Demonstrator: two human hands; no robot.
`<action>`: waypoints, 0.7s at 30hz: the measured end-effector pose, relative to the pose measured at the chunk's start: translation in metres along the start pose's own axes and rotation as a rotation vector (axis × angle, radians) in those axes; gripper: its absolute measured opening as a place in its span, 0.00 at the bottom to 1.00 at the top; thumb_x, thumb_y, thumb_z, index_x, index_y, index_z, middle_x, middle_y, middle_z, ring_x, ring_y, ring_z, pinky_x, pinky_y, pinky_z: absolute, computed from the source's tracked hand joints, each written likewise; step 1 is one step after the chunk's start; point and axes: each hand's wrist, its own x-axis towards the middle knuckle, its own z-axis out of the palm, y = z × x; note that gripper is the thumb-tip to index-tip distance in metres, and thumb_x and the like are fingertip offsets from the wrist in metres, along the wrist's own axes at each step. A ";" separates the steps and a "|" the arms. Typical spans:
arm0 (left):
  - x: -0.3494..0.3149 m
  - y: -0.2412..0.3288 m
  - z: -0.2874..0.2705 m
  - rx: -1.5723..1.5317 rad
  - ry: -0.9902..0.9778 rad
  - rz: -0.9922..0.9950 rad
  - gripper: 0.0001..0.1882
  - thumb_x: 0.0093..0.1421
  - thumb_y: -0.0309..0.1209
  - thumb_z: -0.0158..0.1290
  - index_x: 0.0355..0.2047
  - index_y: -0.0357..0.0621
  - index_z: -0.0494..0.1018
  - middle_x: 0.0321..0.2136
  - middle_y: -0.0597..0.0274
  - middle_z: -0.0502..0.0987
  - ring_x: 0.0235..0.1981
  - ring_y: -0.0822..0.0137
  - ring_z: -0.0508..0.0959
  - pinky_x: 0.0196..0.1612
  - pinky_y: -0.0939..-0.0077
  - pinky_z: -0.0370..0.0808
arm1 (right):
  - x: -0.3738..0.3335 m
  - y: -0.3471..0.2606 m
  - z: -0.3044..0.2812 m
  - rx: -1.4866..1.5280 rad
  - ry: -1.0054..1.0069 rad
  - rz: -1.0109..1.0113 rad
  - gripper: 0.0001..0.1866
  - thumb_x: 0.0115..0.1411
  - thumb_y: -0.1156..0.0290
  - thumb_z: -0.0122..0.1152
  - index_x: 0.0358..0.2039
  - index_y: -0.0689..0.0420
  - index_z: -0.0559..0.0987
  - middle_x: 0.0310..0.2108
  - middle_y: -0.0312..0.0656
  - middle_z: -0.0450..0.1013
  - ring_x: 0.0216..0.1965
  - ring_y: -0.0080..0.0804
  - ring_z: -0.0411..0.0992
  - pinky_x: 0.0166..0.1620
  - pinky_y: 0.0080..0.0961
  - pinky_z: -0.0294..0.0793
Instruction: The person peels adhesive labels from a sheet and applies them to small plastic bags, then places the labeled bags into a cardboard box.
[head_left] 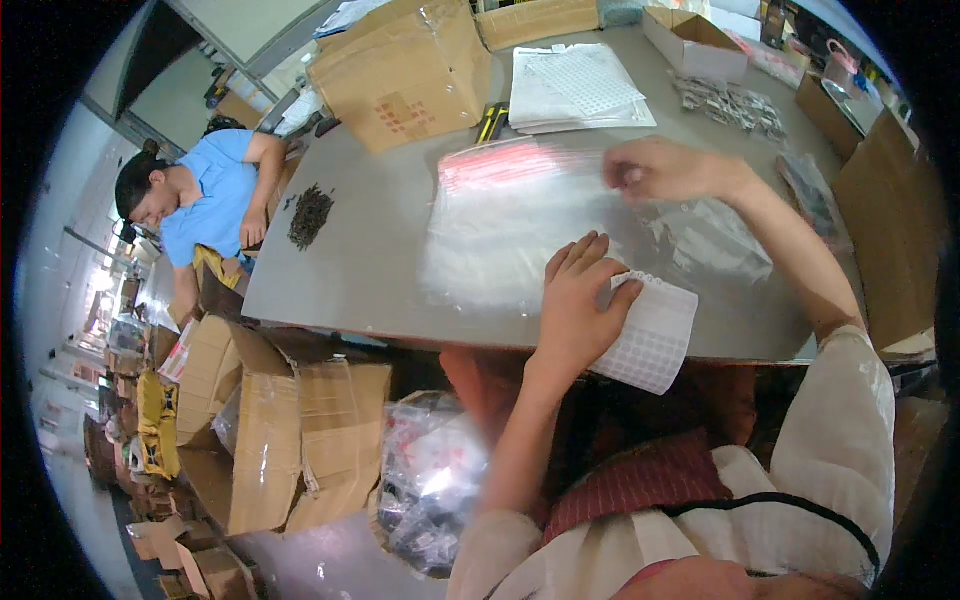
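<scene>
cardboard box (400, 72) behind clear bags (500, 230)

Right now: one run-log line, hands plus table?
left hand: grips dotted white sheet | right hand: curled, near clear bags | grey table: dark pile, cardboard box

The left hand (582, 312) holds a dotted white sheet (658, 340); the right hand (668, 170) curls near clear bags (500, 235), perhaps touching them.

From my end I'd call this a packing workshop: grey flat-topped desk (345, 275) with stacked clear red-topped plastic bags (495, 235), open brown cardboard cartons (265, 445) beside it, blue-shirted co-worker (215, 180) off to the left.
</scene>
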 end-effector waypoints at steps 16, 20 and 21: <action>-0.006 0.012 -0.006 -0.084 0.161 0.006 0.11 0.53 0.25 0.66 0.37 0.41 0.80 0.54 0.51 0.79 0.57 0.51 0.75 0.58 0.63 0.72 | -0.015 0.012 0.004 -0.500 0.124 0.308 0.30 0.52 0.71 0.70 0.52 0.60 0.65 0.49 0.56 0.68 0.53 0.57 0.70 0.53 0.44 0.72; -0.009 0.010 -0.001 -0.037 0.237 -0.091 0.10 0.55 0.25 0.65 0.38 0.43 0.80 0.50 0.53 0.81 0.56 0.54 0.76 0.58 0.64 0.72 | -0.027 0.036 -0.010 -0.502 0.126 0.266 0.28 0.53 0.69 0.71 0.51 0.59 0.67 0.48 0.52 0.70 0.51 0.51 0.72 0.52 0.41 0.72; -0.009 0.009 0.000 -0.031 0.275 -0.131 0.10 0.56 0.25 0.65 0.39 0.43 0.81 0.49 0.54 0.82 0.55 0.55 0.76 0.58 0.64 0.72 | -0.029 0.036 -0.009 -0.490 0.215 0.118 0.24 0.54 0.69 0.70 0.48 0.59 0.70 0.44 0.49 0.72 0.48 0.48 0.73 0.50 0.40 0.73</action>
